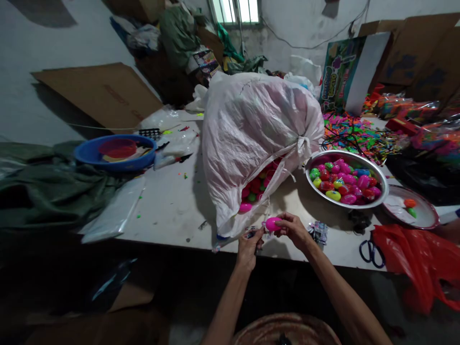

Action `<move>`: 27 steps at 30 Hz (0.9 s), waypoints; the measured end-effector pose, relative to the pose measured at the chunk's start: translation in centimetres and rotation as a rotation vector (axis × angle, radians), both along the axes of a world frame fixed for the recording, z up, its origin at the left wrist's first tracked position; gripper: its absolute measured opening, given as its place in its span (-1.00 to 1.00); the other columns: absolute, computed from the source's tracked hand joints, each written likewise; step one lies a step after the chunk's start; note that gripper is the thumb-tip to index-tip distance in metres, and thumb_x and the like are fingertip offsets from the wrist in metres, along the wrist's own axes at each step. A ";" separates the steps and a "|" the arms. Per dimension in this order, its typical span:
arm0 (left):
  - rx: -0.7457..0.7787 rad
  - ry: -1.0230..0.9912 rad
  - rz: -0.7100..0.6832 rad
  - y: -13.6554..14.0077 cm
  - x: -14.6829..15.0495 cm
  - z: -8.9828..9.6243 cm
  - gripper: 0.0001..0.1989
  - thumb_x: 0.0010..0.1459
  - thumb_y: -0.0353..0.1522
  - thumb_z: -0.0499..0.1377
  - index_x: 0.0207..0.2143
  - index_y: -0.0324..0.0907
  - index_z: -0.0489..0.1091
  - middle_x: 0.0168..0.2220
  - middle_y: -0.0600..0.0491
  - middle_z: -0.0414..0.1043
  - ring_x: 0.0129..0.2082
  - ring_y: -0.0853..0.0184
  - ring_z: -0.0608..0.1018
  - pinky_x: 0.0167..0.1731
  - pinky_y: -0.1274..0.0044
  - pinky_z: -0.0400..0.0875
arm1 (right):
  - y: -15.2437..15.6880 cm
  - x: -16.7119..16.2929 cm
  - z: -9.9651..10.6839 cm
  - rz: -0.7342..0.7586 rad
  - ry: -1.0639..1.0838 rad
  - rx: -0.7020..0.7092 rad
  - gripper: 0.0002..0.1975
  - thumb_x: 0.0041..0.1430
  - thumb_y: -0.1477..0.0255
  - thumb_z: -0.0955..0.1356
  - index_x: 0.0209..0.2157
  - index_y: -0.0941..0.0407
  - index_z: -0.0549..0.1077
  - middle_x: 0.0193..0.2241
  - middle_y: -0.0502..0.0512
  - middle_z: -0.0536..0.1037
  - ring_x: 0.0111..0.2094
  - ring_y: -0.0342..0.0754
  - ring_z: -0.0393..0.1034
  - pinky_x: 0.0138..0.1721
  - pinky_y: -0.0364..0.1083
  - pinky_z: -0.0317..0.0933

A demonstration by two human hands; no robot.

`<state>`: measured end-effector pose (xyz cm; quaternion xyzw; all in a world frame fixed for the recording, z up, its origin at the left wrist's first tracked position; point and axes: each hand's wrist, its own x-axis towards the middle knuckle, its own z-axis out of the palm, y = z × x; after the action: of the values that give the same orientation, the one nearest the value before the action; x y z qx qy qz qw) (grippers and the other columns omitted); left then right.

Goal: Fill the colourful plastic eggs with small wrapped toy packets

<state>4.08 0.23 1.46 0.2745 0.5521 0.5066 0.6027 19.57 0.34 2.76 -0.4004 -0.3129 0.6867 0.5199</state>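
A dim room with pale walls and one barred window (236, 12), cut off by the top edge, surrounds a white counter (172, 201). Far left of the left hand, a dark green cloth (43, 187) runs out of view. Behind it leans one cardboard sheet (100, 96), its faint printing unreadable. Nearer the left hand sit one blue tub (115, 166) with a red bowl (117, 147) inside, and flat plastic bags (115, 211), too overlapped to count.

Just beyond both hands bulges one white sack (251, 120); its torn opening shows pink, red and green eggs, the rest hidden. The left hand (247, 247) is closed on a small dark item (250, 234), mostly covered by fingers. Between the hands is one pink egg (272, 224), pinched by the right hand (293, 230).

Just right of the right hand lie small printed packets (319, 232), their labels illegible. Beyond it stands one metal bowl (385, 191) of eggs, heaped too thickly to count; farther back, a printed box (341, 72) carries lettering I cannot read. Farther right of that hand are one pair of scissors (372, 254), a red plastic bag (417, 258), and one plate (431, 223) bearing two pieces, orange and green.
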 end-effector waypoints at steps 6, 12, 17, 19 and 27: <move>0.034 0.037 0.043 0.1 1.1 0.1 -0.65 -0.24 -0.18 0.34 -0.64 -0.25 0.32 -0.77 0.25 0.13 -0.78 0.58 0.16 -0.74 0.66 0.06 | -1.8 1.3 0.5 -0.132 -0.085 0.035 -0.60 -0.11 0.31 0.45 -0.19 0.13 0.43 -0.41 0.04 0.50 -0.55 -0.13 0.42 -0.49 -0.14 0.27; 0.007 0.051 0.027 -0.2 1.8 -0.2 -0.64 -0.25 -0.15 0.34 -0.58 -0.25 0.35 -0.68 0.17 0.28 -0.73 0.53 0.29 -0.74 0.67 0.07 | -2.5 1.7 0.9 -0.034 -0.480 0.228 -0.50 -0.15 0.41 0.45 -0.06 0.02 0.43 -0.39 -0.06 0.38 -0.44 -0.19 0.31 -0.39 -0.16 0.22; -0.047 0.075 0.014 0.0 1.7 -0.3 -0.61 -0.24 -0.11 0.32 -0.59 -0.26 0.34 -0.72 0.18 0.25 -0.73 0.51 0.31 -0.76 0.67 0.06 | -2.4 2.1 0.6 -0.224 -0.331 0.164 -0.73 -0.07 0.35 0.40 -0.27 0.10 0.41 -0.42 -0.03 0.43 -0.49 -0.16 0.33 -0.51 -0.17 0.19; -0.042 0.053 -0.014 -0.1 1.8 -0.3 -0.61 -0.22 -0.10 0.31 -0.60 -0.26 0.33 -0.72 0.18 0.25 -0.73 0.51 0.31 -0.75 0.67 0.06 | -2.3 2.0 0.6 -0.311 -0.260 0.134 -0.73 -0.07 0.32 0.41 -0.31 0.11 0.34 -0.44 -0.03 0.43 -0.52 -0.15 0.34 -0.53 -0.16 0.22; -0.027 -0.011 -0.064 -0.4 2.4 -0.3 -0.59 -0.22 -0.09 0.31 -0.59 -0.25 0.33 -0.72 0.18 0.24 -0.72 0.48 0.33 -0.73 0.66 0.08 | -2.5 0.7 1.3 -0.409 -0.497 0.233 -0.67 -0.06 0.34 0.41 -0.22 0.08 0.34 -0.35 0.04 0.47 -0.35 -0.07 0.38 -0.34 -0.11 0.27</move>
<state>6.47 -0.20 1.13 0.2810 0.5464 0.4809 0.6255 20.31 -2.17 4.03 -0.5477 -0.4198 0.4094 0.5969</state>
